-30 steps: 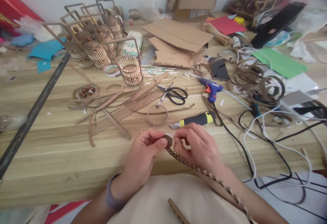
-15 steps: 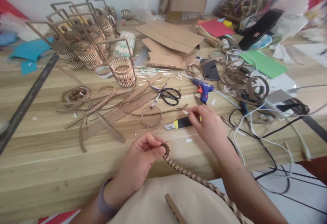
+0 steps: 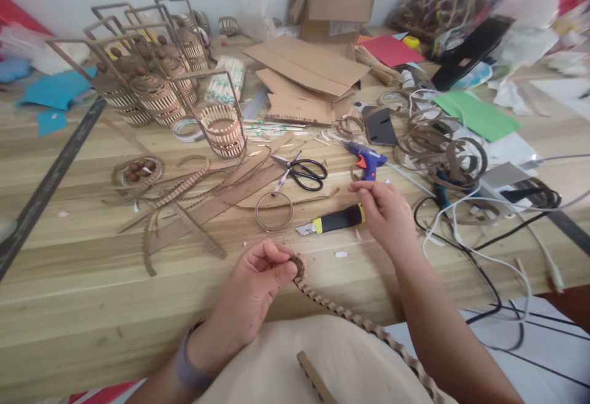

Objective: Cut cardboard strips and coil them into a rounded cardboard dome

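My left hand (image 3: 251,290) is closed, thumb and fingers pinching the small rolled end of a corrugated cardboard strip (image 3: 353,318). From that coil the wavy brown strip trails right and down across my lap. My right hand (image 3: 385,213) hovers over the table with curled fingers drawn together; whatever they hold, if anything, does not show. Just beyond its fingertips lies a blue hot glue gun (image 3: 366,158) with an orange trigger. Left of this hand rests a black and yellow utility knife (image 3: 341,219), blade out. A cardboard ring (image 3: 274,227) and black-handled scissors (image 3: 306,174) lie past the knife.
Several lantern-like baskets with tall handles (image 3: 157,96) stand back left, with an open one (image 3: 222,136) nearer. A bowl of brown balls (image 3: 139,170) sits left among cardboard strips (image 3: 216,204). Cables (image 3: 465,244) and coiled strips (image 3: 461,158) crowd the right. Cardboard sheets (image 3: 308,69) lie behind.
My right hand has moved right and slightly up, uncovering the knife's handle. The white scrap at its fingertips no longer shows there. My left hand stays almost still with the coil.
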`<state>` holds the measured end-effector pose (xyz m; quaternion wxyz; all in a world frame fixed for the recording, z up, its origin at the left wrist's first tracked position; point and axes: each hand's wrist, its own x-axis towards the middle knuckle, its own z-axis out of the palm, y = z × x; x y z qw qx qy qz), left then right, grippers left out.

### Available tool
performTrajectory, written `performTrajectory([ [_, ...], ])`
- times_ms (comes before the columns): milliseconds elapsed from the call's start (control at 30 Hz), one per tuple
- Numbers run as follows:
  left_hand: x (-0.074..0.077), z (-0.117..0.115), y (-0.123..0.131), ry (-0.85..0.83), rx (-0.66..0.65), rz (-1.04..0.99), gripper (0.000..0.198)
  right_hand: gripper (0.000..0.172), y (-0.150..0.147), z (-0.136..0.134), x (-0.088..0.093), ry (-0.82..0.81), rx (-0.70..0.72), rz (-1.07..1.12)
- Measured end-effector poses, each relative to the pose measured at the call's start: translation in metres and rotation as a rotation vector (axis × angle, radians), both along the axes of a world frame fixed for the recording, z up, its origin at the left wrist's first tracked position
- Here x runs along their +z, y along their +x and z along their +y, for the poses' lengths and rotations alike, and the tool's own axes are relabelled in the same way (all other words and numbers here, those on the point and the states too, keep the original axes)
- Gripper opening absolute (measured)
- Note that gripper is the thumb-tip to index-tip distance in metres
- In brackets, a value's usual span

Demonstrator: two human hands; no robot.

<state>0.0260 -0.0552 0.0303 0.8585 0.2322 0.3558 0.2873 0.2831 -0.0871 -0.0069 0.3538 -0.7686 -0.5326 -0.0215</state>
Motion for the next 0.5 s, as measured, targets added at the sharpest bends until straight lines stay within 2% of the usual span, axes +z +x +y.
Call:
performTrajectory([
  [133,0.001,0.001,0.0,0.004,0.005,-0.014,0.032,0.02,0.003,-0.004,0.004,0.047,-0.021,-0.014],
  [233,-0.001,0.003,0.001,-0.013,0.026,0.002,0.032,0.012,-0.006,-0.012,0.015,0.133,0.005,-0.031],
  [300,-0.002,0.003,0.001,-0.034,0.047,0.01,0.034,0.009,-0.019,-0.018,0.025,0.159,0.183,-0.036],
  [400,-0.002,0.003,0.001,-0.04,0.09,0.021,0.036,0.016,-0.045,-0.029,0.037,0.151,0.595,0.007],
  [433,-0.001,0.003,0.001,-0.036,0.103,0.025,0.036,0.019,-0.055,-0.032,0.04,0.16,0.683,0.036],
  [500,0.0,0.003,0.001,-0.031,0.116,0.031,0.036,0.023,-0.071,-0.037,0.044,0.189,0.767,0.091],
])
